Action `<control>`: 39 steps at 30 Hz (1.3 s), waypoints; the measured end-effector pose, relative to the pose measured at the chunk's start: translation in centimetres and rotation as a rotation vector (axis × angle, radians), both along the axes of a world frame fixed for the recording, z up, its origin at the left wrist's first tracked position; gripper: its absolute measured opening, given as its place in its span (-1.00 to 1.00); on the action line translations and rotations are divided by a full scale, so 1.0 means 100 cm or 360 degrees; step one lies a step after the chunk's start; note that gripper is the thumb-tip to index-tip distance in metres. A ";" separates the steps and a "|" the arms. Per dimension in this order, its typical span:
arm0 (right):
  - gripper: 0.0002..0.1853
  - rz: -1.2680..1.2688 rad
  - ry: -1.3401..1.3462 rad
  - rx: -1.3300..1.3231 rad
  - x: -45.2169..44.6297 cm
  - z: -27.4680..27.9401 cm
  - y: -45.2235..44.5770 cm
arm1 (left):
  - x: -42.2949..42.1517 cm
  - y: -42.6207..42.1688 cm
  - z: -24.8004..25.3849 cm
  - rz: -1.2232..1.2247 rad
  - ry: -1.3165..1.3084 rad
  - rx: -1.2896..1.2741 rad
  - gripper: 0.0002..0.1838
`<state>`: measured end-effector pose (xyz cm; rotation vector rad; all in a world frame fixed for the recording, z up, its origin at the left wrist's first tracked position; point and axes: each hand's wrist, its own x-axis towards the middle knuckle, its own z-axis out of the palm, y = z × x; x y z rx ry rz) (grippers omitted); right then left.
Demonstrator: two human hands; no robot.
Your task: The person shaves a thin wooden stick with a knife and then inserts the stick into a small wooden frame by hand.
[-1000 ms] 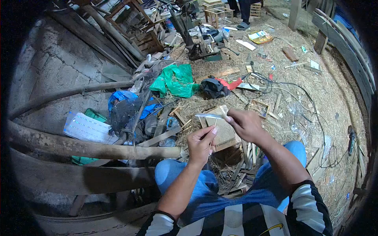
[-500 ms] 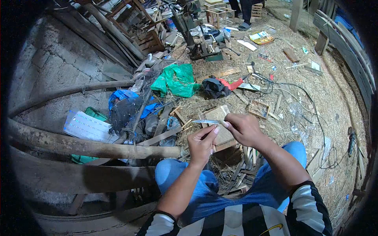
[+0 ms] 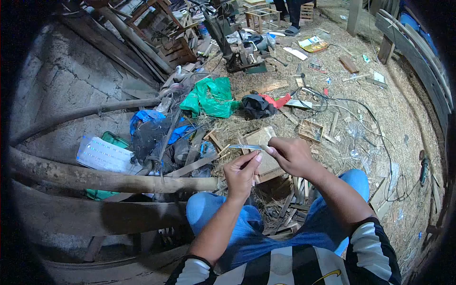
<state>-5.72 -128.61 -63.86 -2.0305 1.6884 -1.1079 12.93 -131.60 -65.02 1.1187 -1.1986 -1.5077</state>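
My right hand (image 3: 292, 154) is closed around a knife, its thumb lying near the base of the blade. The narrow silvery blade (image 3: 243, 147) points left, just above the fingertips of the other hand. My left hand (image 3: 241, 175) pinches a thin stick between thumb and forefinger; most of it is hidden by the fingers. The blade passes very close to the stick's upper end, but I cannot tell whether they touch. Below and behind both hands is a wooden block (image 3: 270, 164) with a flat pale top.
Offcuts (image 3: 287, 213) lie between my knees. A bamboo pole (image 3: 109, 175) runs along the left. Ahead are a green plastic bag (image 3: 212, 97), a dark cloth bundle (image 3: 258, 105) and a small wooden box (image 3: 311, 130). Cables (image 3: 380, 128) cross the straw-covered floor. Another person's legs (image 3: 295, 14) show at the back.
The whole view has shifted very slightly. The knife and both hands keep almost the same position and hold.
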 end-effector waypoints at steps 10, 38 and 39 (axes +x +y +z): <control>-0.71 -0.0196 0.0024 0.0058 -0.015 -0.002 -0.008 | 0.002 0.000 -0.001 -0.0025 0.0054 -0.0026 -0.80; -0.66 -0.0216 -0.0069 0.0149 -0.022 0.005 -0.009 | 0.002 0.002 0.013 -0.0148 0.0010 -0.0008 -0.74; -0.66 -0.0211 -0.0068 0.0158 -0.021 0.002 -0.010 | 0.002 0.000 0.015 -0.0129 -0.0008 0.0052 -0.75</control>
